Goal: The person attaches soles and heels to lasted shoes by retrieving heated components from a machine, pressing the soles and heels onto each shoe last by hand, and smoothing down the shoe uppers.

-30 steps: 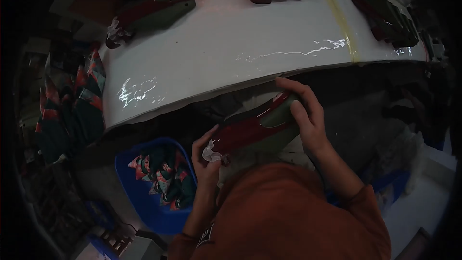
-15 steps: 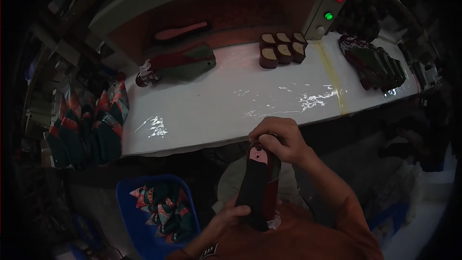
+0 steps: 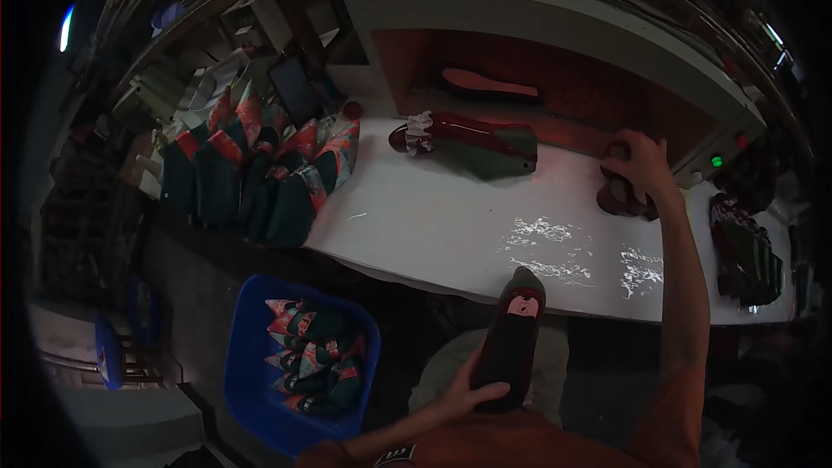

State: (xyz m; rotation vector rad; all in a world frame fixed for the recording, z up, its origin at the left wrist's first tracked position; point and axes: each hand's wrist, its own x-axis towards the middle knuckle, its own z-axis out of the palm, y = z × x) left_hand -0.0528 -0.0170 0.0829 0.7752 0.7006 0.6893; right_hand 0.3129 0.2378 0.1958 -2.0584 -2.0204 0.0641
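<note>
My left hand (image 3: 472,392) is closed around a dark shoe (image 3: 507,342) on a green last, held sole-up over my lap with a pink patch at its heel end. My right hand (image 3: 641,160) reaches over a cluster of dark red shoe heels (image 3: 617,198) on the white table. Its fingers are curled onto one heel at the back and partly hide the group. Another dark red shoe (image 3: 468,134) on a green last lies on its side in front of the heater box, with crumpled white wrapping near its toe.
The heater box (image 3: 555,13) holds a pink-topped sole (image 3: 490,84) inside. Several wrapped lasts (image 3: 251,165) stand at the table's left, and a blue bin (image 3: 238,390) below holds more. Several dark shoes on lasts (image 3: 745,247) line the right. The white table (image 3: 433,225) has a front edge before me.
My right hand has left the shoe's heel end and reached out to the heels on the table. My left hand still holds the shoe. The view has turned left.
</note>
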